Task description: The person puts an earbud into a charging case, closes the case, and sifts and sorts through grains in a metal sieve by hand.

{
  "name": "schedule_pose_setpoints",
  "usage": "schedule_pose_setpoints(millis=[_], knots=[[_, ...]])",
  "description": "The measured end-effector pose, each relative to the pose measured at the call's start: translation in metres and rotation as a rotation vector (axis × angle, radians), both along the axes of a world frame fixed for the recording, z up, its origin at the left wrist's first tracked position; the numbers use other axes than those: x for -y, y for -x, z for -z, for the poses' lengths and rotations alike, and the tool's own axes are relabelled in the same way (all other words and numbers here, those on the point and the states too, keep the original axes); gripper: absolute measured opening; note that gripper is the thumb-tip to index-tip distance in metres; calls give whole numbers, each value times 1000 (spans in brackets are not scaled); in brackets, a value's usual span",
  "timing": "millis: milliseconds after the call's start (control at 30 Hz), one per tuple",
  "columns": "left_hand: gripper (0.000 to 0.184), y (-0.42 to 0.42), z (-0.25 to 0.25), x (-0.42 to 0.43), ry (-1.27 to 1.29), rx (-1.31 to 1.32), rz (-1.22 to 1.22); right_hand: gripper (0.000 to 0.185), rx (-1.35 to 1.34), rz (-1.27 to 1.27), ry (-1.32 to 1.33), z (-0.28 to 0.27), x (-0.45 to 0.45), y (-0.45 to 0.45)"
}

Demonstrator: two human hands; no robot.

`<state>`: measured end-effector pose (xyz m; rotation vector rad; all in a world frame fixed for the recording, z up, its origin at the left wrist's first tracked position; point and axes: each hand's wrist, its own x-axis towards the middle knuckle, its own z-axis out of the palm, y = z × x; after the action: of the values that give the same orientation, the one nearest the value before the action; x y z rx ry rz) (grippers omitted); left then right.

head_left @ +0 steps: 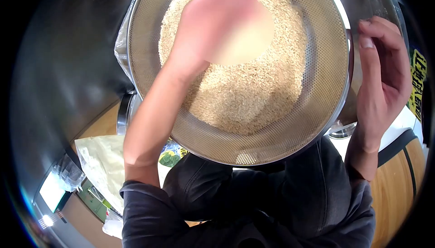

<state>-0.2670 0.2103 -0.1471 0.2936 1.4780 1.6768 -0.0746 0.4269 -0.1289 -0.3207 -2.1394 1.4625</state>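
A large round metal mesh sieve [213, 141] sits in front of me, above my lap. Pale tan grains [247, 101], which look like unhulled or brown rice, cover much of its mesh. My left hand [213, 26] is over the upper part of the grains; a smooth blurred patch hides most of its fingers, so their grip and any contact cannot be made out. Just outside the sieve's right rim, my right hand [383, 67] is raised with loosely curled fingers. Its thumb and forefinger are apart, and nothing shows between them.
A pale bag [102, 157] lies at the lower left, beside my left forearm. Printed packaging [418, 85] stands at the right edge. Below it is a wood-topped surface with a dark edge [401, 175]. Clear plastic [68, 173] hangs at the far left.
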Motion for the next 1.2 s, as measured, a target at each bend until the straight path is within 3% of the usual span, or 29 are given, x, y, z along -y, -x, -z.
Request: schedule_pose_setpoints(millis=[33, 67, 133, 200, 267, 1200], knots=[[38, -4, 1, 5, 26, -334, 189, 18, -3, -1, 3, 1, -1, -1], [38, -8, 0, 8, 25, -330, 194, 18, 18, 24, -46, 3, -2, -2], [33, -24, -21, 6, 127, -734, 581, 17, 42, 48, -93, 4, -4, -3], [22, -41, -31, 3, 353, -685, 586, 18, 46, 46, -113, 5, -5, -4], [13, -46, -22, 4, 372, -925, 631, 18, 41, 33, -127, 5, -4, -4], [11, -53, -15, 6, 481, -1108, 655, 21, 33, -40, -174, 14, -14, -10]])
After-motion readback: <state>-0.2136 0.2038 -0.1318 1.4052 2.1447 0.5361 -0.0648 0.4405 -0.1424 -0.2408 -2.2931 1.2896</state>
